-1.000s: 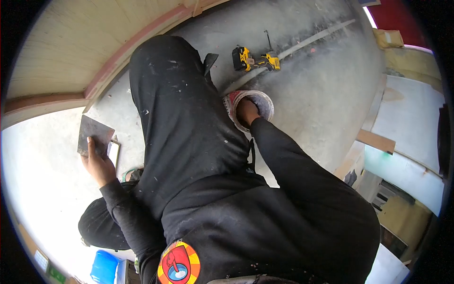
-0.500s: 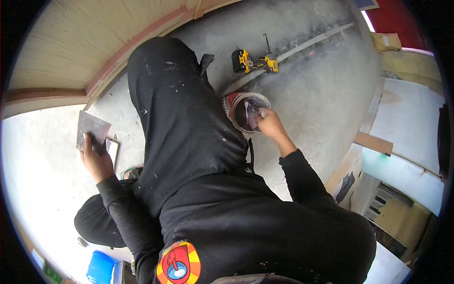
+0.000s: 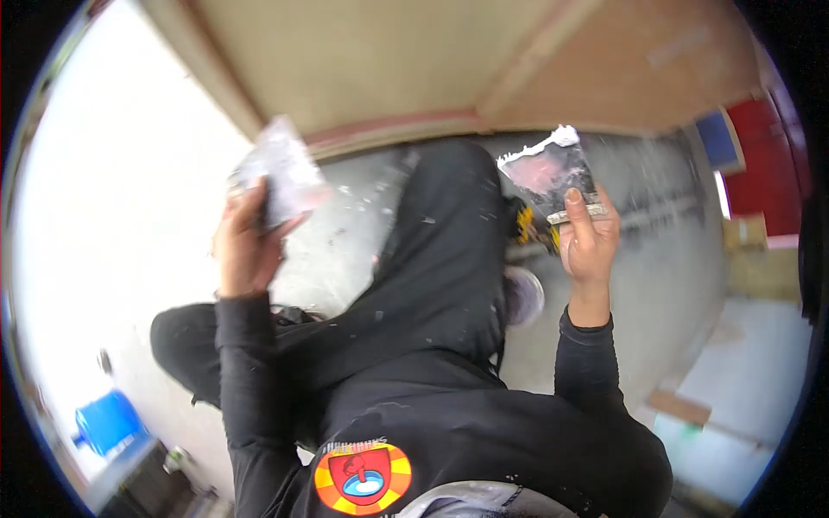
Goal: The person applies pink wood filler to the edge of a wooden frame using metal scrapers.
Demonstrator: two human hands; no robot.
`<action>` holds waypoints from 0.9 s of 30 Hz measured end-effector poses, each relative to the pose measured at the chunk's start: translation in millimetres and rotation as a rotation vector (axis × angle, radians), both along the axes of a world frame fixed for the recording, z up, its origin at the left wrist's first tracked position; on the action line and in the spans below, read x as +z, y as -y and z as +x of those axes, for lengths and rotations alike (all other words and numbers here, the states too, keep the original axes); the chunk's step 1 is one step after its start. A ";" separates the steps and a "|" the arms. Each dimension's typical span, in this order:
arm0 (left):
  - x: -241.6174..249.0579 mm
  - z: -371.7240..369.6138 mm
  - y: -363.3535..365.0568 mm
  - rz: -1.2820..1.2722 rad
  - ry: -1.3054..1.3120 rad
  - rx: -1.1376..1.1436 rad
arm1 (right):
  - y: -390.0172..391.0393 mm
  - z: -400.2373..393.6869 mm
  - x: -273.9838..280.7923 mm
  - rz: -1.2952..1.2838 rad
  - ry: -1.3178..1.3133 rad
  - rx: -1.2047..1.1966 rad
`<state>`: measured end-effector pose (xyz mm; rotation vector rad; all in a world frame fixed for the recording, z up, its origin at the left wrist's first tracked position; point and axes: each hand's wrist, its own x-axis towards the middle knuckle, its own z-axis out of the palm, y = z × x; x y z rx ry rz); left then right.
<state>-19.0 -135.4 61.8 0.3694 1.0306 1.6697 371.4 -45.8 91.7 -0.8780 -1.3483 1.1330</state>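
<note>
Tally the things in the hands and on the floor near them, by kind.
Flat blades held in hands: 2, one in the left hand, blurred, and one in the right hand with white filler on its edge
Buckets: 1, by the knee
Blue containers: 1
Total: 4

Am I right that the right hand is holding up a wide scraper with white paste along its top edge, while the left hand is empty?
Not quite. The head view shows the left hand is not empty: it grips a flat, blurred blade or plate. The rest holds: the right hand holds up a wide scraper with white paste along its top edge.
</note>
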 end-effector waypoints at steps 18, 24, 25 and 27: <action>-60.9 -23.8 7.5 0.376 0.364 0.320 | -17.2 -283.1 -54.4 0.976 0.396 0.656; -65.6 -26.0 10.1 0.400 0.352 0.302 | -20.0 -282.6 -53.2 1.046 0.536 0.571; -65.0 -26.7 10.6 0.407 0.352 0.307 | -21.0 -282.6 -53.8 1.053 0.572 0.539; -64.5 -26.4 11.0 0.418 0.350 0.312 | -23.2 -280.4 -53.7 1.057 0.596 0.526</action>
